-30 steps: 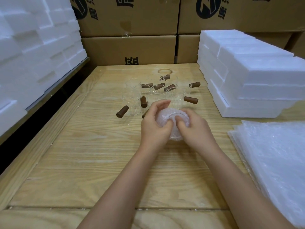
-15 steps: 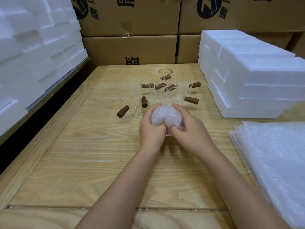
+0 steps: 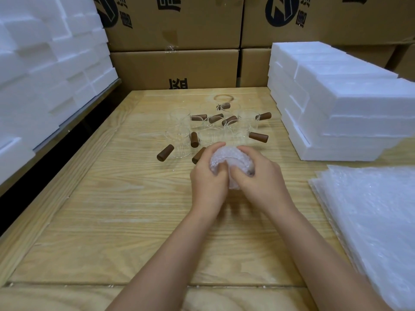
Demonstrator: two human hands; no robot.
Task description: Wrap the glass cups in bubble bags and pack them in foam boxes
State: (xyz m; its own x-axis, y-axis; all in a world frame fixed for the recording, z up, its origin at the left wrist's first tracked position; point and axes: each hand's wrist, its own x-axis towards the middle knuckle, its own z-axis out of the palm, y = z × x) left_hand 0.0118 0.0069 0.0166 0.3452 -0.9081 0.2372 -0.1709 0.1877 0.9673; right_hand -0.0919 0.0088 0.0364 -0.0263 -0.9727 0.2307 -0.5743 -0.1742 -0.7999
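Observation:
A glass cup wrapped in a bubble bag (image 3: 232, 159) is held over the middle of the wooden table (image 3: 134, 221). My left hand (image 3: 208, 182) grips its left side, thumb pressed into the wrap. My right hand (image 3: 261, 180) grips the right side, fingers curled over the top. The cup inside is mostly hidden. Behind it stand several bare glass cups (image 3: 179, 142) with brown wooden handles (image 3: 165, 153). A stack of white foam boxes (image 3: 336, 113) sits at the right. A pile of bubble bags (image 3: 370, 216) lies at the front right.
More white foam boxes (image 3: 45, 75) are stacked on a shelf along the left. Brown cardboard cartons (image 3: 175, 66) form a wall behind the table. Bare wood lies in front of my hands and at the left of the table.
Both hands have kept turning and squeezing the wrapped cup in place. My right hand's fingers have come further over the top of the wrap.

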